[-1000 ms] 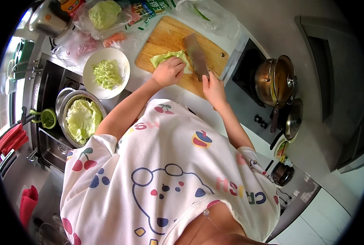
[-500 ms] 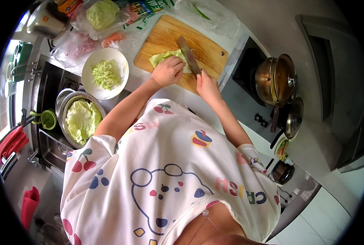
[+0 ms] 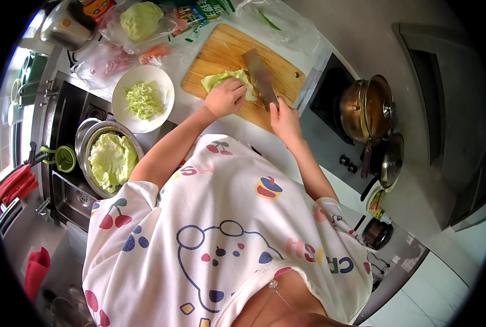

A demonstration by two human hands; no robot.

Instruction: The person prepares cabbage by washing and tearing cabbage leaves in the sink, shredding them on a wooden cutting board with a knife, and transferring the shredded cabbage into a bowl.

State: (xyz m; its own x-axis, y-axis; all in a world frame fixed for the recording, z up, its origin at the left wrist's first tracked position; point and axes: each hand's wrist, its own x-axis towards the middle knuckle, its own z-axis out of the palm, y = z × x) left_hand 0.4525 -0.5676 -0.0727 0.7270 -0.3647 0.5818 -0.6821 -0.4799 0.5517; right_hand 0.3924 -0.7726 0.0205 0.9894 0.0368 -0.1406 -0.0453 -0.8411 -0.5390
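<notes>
On the wooden cutting board (image 3: pixel 221 46) lies a piece of green cabbage leaf (image 3: pixel 214 79). My left hand (image 3: pixel 225 97) presses down on it with curled fingers. My right hand (image 3: pixel 286 119) is wrapped round the handle of a wide-bladed knife (image 3: pixel 260 74), whose blade is just right of the leaf, over the board. Small bits lie beside the blade. Shredded cabbage (image 3: pixel 144 101) sits in a white plate (image 3: pixel 120 109) left of the board. Larger whole leaves (image 3: pixel 112 159) fill a metal bowl (image 3: pixel 95 186) by the sink.
A cabbage head (image 3: pixel 141 20) in a plastic bag and other bagged food stand behind the plate. At the right are a stove (image 3: pixel 330 131), a lidded pot (image 3: pixel 357 111) and a lidded pan (image 3: pixel 392 159). The sink (image 3: pixel 71 204) is at the left.
The knife first moved left against the leaf, then back to the right, away from it, with my right hand. My left hand has stayed on the leaf.
</notes>
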